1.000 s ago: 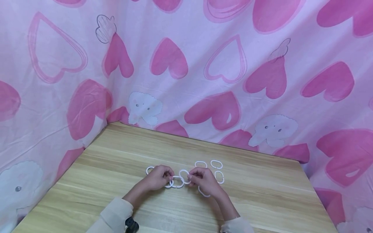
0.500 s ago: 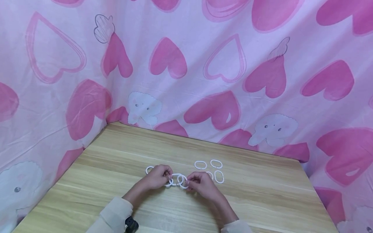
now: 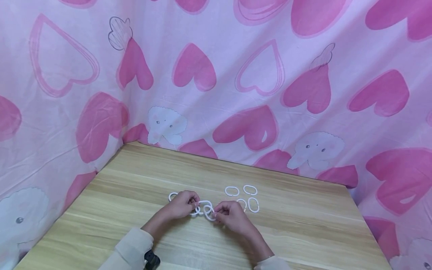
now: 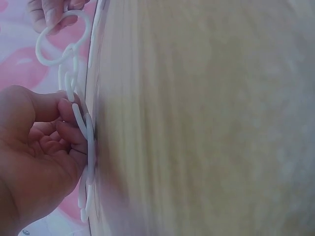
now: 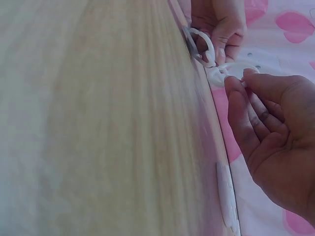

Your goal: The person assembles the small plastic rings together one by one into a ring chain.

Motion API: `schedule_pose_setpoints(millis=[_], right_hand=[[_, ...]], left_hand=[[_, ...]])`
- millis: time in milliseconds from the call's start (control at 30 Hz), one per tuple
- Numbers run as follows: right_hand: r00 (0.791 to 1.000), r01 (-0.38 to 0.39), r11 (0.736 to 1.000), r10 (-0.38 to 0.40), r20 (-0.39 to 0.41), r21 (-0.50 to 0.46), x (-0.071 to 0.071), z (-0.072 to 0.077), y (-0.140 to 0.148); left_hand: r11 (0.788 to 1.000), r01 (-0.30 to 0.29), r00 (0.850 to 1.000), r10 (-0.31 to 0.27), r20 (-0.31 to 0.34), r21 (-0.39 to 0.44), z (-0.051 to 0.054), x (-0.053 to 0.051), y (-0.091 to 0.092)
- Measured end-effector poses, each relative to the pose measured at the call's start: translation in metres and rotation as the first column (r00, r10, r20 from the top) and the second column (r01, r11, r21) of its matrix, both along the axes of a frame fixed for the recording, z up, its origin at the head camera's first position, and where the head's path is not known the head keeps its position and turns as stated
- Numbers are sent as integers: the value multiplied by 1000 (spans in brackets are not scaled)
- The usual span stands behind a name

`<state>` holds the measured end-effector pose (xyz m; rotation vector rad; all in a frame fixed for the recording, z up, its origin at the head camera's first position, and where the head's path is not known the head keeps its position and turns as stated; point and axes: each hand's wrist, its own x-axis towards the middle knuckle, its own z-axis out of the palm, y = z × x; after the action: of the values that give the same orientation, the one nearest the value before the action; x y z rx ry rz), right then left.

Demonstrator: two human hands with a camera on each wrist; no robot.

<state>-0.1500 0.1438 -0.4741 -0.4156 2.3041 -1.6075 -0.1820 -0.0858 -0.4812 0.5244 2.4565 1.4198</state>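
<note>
White plastic oval chain links make up a short chain. My left hand [image 3: 183, 204] pinches the chain between thumb and fingertips, and part of the chain lies hidden behind it. One end link [image 3: 170, 196] shows beyond its far side. A middle link [image 3: 205, 202] spans the space between my hands. At the right end, my right hand [image 3: 233, 215] pinches another link [image 3: 210, 219] with thumb and index finger. That right-end link [image 4: 87, 32] looks looped through its neighbour in the left wrist view. The fingers hide part of the joint in the right wrist view.
Several loose white links lie on the wooden table [image 3: 303, 225] beyond my right hand, among them a far link [image 3: 250, 185] and a right link [image 3: 258, 205]. The right hand partly covers one link [image 3: 245, 204]. A heart-patterned pink curtain [image 3: 195, 67] borders the table.
My right hand has moved left and nearer to me, tilting its link down across the middle link. Loose links behind it came into fuller view. The left hand stays almost still.
</note>
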Motion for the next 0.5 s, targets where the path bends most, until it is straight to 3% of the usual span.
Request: schedule_pose_setpoints(millis=[500], right_hand=[[992,74,994,-64,-111,86,2,0,-9]], left_hand=[[1000,1,1000,-2,27,16,1,-1,-2]])
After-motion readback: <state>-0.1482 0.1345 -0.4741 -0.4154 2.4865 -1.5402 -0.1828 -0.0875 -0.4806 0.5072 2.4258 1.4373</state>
